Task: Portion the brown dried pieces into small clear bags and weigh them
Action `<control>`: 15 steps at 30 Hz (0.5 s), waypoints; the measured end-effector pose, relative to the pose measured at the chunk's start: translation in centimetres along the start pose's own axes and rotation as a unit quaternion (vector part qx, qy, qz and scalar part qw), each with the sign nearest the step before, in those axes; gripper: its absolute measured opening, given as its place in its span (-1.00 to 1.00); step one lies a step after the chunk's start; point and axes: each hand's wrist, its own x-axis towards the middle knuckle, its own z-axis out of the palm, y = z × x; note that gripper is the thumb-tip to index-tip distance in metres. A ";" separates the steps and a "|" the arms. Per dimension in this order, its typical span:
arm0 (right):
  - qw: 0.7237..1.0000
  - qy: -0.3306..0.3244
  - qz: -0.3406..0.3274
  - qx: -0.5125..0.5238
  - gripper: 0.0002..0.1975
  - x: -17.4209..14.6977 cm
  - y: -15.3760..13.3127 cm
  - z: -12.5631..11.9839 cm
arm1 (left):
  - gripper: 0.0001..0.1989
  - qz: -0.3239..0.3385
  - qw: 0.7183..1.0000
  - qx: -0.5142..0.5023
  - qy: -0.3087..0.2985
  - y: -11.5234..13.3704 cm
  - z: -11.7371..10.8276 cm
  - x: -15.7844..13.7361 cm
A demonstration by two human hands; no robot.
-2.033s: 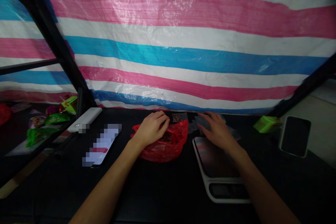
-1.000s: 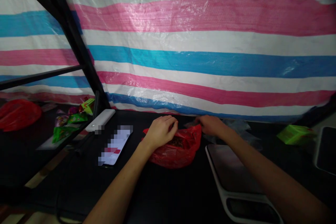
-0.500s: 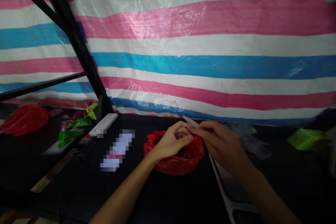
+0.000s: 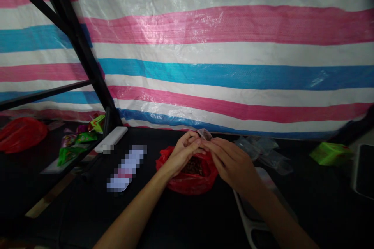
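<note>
A small clear plastic bag (image 4: 205, 134) stands up between my hands, above the far rim of an open red plastic bag (image 4: 187, 184). Inside the red bag lie many small brown pieces (image 4: 194, 166), too small to name. My left hand (image 4: 187, 149) is closed, its thumb and fingers pinching at the clear bag's near end. From the other side my right hand (image 4: 230, 161) grips the same clear bag, fingers pressed together and meeting the left fingertips. The clear bag's lower part is hidden by the fingers.
A flat white-rimmed device (image 4: 244, 220) lies under my right forearm. Clear plastic bags (image 4: 267, 149) and a yellow-green box (image 4: 331, 153) are to the right. Leftward are a blurred-out strip (image 4: 127, 169), a white bar (image 4: 112, 139), green packets (image 4: 71, 155) and another red bag (image 4: 23, 134).
My right hand has moved in toward the left, and the fingertips now meet around the clear bag. More of the brown pieces shows. The view has shifted slightly right.
</note>
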 end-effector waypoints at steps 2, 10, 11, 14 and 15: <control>1.000 -0.001 0.017 0.017 -0.53 0.1 -0.1 0.1 | -0.65 0.000 1.000 0.016 0.015 -0.2 -0.1 0.2; 0.997 -0.056 -0.005 0.056 -0.59 0.4 -0.2 -0.1 | -0.62 -0.009 0.997 0.066 0.041 -0.3 -0.5 0.4; 0.996 -0.062 -0.004 0.062 -0.61 0.4 -0.3 -0.2 | -0.62 -0.006 0.996 0.083 0.041 -0.3 -0.5 0.4; 0.993 -0.074 0.010 0.086 -0.68 0.4 -0.5 -0.1 | -0.64 0.009 0.990 0.136 0.028 -0.5 -0.7 0.4; 0.992 -0.074 0.024 0.096 -0.70 0.3 -0.5 0.1 | -0.66 0.015 0.989 0.147 0.021 -0.6 -0.7 0.4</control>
